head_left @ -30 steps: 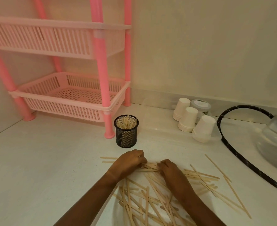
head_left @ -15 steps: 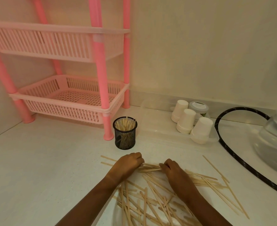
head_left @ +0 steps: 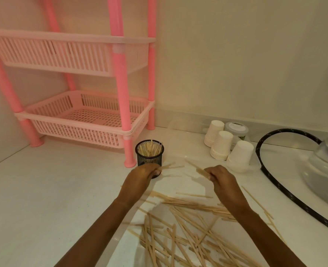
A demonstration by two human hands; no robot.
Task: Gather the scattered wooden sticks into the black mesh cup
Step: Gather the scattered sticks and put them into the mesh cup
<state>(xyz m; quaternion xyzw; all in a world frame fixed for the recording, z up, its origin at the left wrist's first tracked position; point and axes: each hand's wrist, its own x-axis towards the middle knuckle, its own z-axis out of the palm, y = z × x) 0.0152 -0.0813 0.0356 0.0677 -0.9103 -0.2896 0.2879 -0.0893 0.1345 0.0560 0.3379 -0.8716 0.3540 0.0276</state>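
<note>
Each hand, left (head_left: 143, 175) and right (head_left: 220, 178), pinched thin, light, stiff pale wooden sticks (head_left: 186, 224) near mid-length, just short of the black mesh cup (head_left: 149, 155); I judged them slippery.

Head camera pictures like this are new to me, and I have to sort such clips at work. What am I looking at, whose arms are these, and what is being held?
There is no machine here. A person wears one wide-angle camera on the head, so you look down along their own bare arms. The left hand and the right hand each pinch a few thin pale wooden sticks, raised just above the white countertop. Many more sticks lie scattered nearer the person. The round black mesh cup, already holding upright sticks, stands just beyond the left hand. Behind it are a pink plastic basket rack, upturned white paper cups and a black curved hose.
</note>
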